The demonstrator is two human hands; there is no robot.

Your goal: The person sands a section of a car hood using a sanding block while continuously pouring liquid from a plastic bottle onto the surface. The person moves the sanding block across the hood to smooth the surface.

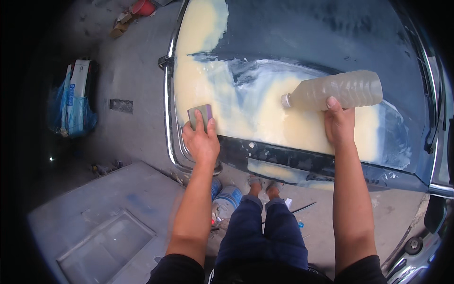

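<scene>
A dark car panel (312, 38) lies before me, patched with cream filler (246, 118) and pale, streaky smears. My left hand (201, 139) holds a grey sanding block (196, 115) with a purple edge against the cream area at the panel's left. At the right, my right hand (340, 125) is closed on a translucent, ridged plastic bottle (359, 87) of cloudy liquid, held sideways over the panel with its white cap pointing left. Part of that hand is hidden behind the bottle.
Chrome trim (168, 109) edges the panel. At lower left is a grey sheet (85, 213); blue buckets (227, 199) and a rod (305, 208) lie near my feet. A plastic-wrapped white object (78, 80), red basin (142, 7) and cardboard (120, 26) are farther left. Another vehicle (414, 255) shows at lower right.
</scene>
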